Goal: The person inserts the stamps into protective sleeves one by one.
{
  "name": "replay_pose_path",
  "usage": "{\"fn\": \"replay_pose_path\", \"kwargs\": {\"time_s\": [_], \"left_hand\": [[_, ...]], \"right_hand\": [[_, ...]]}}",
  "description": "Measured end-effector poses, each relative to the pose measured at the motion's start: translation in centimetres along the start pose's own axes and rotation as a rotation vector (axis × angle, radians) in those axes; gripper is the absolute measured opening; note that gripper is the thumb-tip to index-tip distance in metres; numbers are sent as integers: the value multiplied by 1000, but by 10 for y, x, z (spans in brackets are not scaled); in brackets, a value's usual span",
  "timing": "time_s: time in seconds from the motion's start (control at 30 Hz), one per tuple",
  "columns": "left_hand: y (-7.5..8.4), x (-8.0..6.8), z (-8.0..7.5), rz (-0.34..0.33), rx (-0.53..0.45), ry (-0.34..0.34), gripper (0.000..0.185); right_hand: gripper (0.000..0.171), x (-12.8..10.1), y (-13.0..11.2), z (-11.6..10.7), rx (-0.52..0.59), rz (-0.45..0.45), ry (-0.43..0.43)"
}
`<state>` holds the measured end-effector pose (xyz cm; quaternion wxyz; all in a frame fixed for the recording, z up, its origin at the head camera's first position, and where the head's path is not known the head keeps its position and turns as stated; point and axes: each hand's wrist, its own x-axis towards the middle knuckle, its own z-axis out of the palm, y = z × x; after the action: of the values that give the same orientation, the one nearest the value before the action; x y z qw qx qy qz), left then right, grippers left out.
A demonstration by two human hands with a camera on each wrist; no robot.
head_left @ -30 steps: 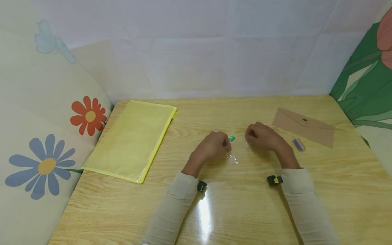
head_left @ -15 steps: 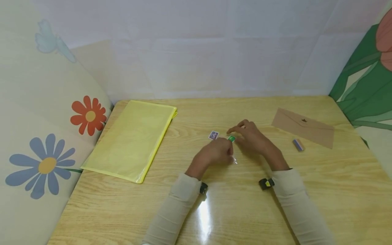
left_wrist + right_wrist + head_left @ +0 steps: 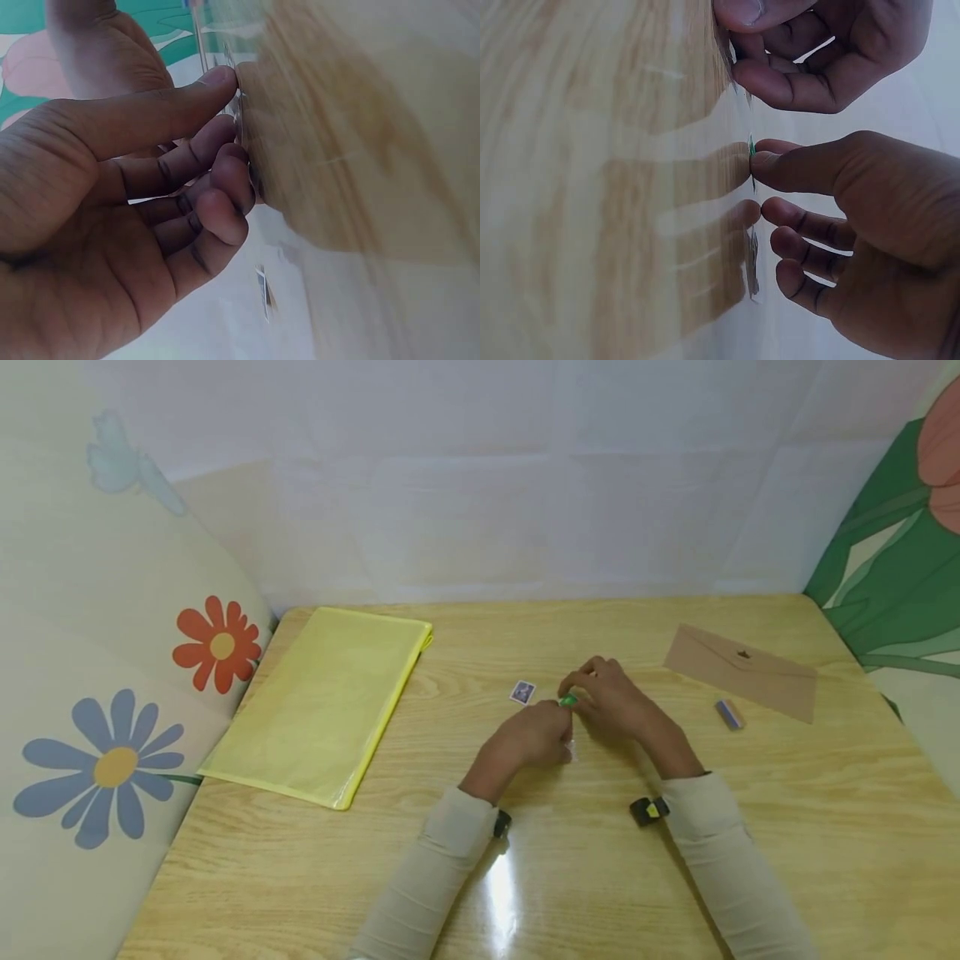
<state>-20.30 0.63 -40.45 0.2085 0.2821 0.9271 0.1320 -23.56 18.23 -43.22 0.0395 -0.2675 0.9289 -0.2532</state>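
Hands meet at the middle of the wooden table [image 3: 600, 877], and we take the small green sticker [image 3: 567, 700] there as our landmark. From the head view we see the right hand [image 3: 609, 693] just right of the sticker, its fingers bent over it, and the left hand [image 3: 534, 735] just below and left of it, curled down onto the tabletop. The right wrist view adds what the head view hides: the right thumb tip presses the sticker's green edge [image 3: 751, 146] flat on the wood, the other fingers loosely bent and apart, gripping nothing. The left wrist view shows the left thumb and fingertips pinching a thin clear plastic sleeve [image 3: 234, 105] against the table. A small purple card [image 3: 522, 692] lies just left of the sticker, a yellow zip pouch [image 3: 322, 702] well to its left, and a brown envelope [image 3: 738, 670] and small eraser [image 3: 729, 714] well to its right.
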Motion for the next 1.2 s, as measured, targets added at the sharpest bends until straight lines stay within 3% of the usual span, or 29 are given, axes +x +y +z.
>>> {"fn": "replay_pose_path", "kwargs": {"time_s": [0.27,0.8,1.2], "left_hand": [[-1,-1,0,-4,-7,-6,12],[-1,-5,-4,14,19,18,8],[-4,-11,-12,57,-19,81,6]], "right_hand": [[14,-1,-2,0,-10,36,-14],[6,0,1,-1,-33,5,33],[4,0,6,-6,-31,23,-10]]}}
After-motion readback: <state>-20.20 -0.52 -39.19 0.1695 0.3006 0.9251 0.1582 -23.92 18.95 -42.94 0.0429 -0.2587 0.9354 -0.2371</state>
